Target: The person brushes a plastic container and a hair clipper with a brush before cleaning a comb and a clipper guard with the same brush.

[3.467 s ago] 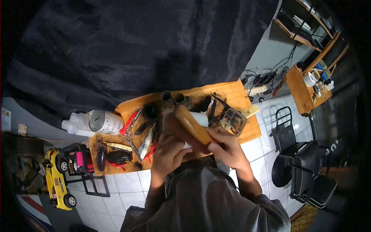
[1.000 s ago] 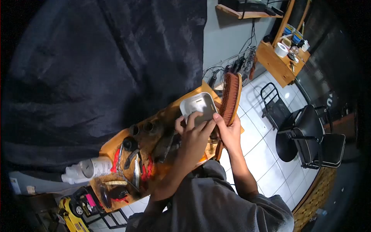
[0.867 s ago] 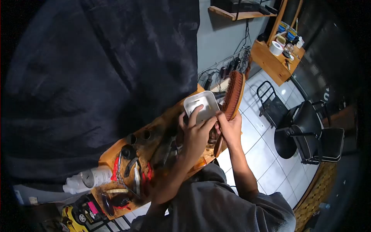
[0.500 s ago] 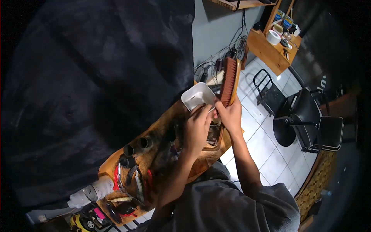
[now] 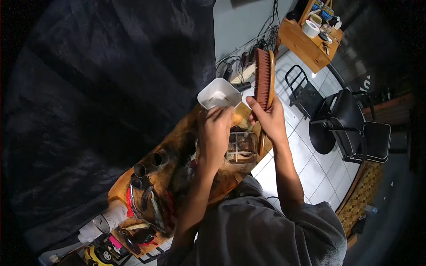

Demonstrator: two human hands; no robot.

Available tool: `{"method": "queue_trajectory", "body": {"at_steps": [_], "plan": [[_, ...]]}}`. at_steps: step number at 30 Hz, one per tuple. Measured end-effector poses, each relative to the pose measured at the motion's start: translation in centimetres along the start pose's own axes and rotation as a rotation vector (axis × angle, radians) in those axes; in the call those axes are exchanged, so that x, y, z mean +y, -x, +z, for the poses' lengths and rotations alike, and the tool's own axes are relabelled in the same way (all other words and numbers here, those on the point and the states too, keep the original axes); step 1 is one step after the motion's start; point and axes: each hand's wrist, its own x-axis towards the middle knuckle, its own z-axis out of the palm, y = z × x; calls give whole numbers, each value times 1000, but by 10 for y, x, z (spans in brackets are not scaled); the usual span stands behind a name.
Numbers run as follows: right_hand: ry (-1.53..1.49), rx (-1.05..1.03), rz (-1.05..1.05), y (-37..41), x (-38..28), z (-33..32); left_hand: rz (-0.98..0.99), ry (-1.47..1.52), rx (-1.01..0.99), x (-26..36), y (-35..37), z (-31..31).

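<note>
My left hand (image 5: 216, 133) has its fingers closed on the near rim of a white plastic container (image 5: 217, 91), tilted so its inside faces me. Two small dark marks show on the container's inner floor. To the right, my right hand (image 5: 270, 120) grips a wooden-backed brush (image 5: 264, 80) by its lower end. The brush stands nearly upright, its reddish-brown bristles turned left towards the container, and a gap separates the two. Under my hands, a clear divided box (image 5: 242, 148) rests on the wooden table (image 5: 228, 182).
Two dark cylinders (image 5: 148, 164), tools with red handles (image 5: 129, 201) and a white bottle (image 5: 111, 217) are at the table's left end. Cables (image 5: 262, 46) lie along the wall. A black barber-style chair (image 5: 346, 124) stands on the tiled floor, near a wooden shelf (image 5: 304, 42).
My hands have moved apart: the container went up and left with my left hand, and the brush rose slightly in my right. More of the divided box shows between them.
</note>
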Motion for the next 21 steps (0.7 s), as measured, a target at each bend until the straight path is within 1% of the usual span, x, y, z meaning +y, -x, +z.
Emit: {"method": "queue_trajectory", "body": {"at_steps": [4,7,8,10,12,15,16,17,19,20,21], "plan": [[38,11,30,13,-10,-11,-34,-13,-25,3,-3,-2],[297,34,-161,22,3,-23,15,-159,-7,6,-2,-3],[321,26,-103,28,3,-25,4,-170,-13,6,-2,-2],[441,-11,-129,42,0,-27,-20,-192,-25,4,-1,3],[613,-74,-187,51,3,-34,-15,-178,34,3,1,6],[518,-219,-263,64,2,-39,-21,-105,141,10,8,0],[571,-250,-330,64,13,-44,-31,-72,177,14,12,-7],[618,-229,-364,65,20,-46,28,-131,286,19,11,-17],[706,-190,-434,70,31,-46,-138,-23,270,16,28,-29],[730,-186,-431,71,37,-47,-184,-63,298,13,35,-32],[704,-206,-380,73,37,-47,-202,-60,267,13,43,-34]]}}
